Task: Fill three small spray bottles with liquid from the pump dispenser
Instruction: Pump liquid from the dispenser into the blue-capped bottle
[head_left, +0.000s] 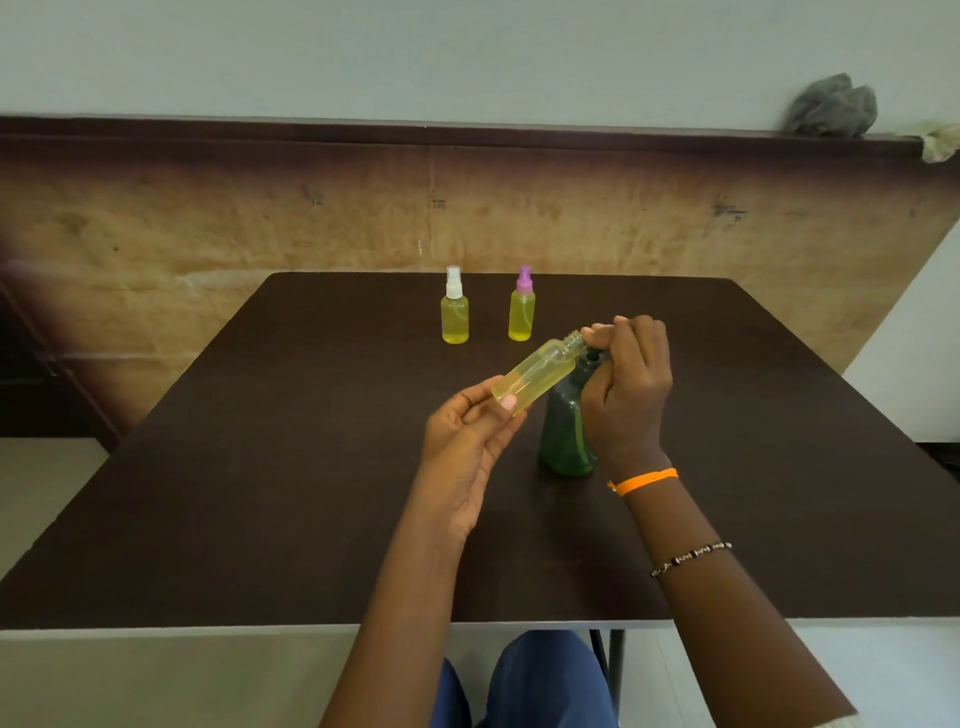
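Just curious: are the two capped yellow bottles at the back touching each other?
Apart. The head view shows bare table between the white-capped bottle and the purple-capped bottle.

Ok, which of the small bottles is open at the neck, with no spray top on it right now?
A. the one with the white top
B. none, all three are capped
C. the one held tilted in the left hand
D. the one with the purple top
C: the bottle in the left hand shows a bare threaded neck tilted toward the green pump dispenser, while the white-topped bottle and the purple-topped bottle stand capped at the back of the table.
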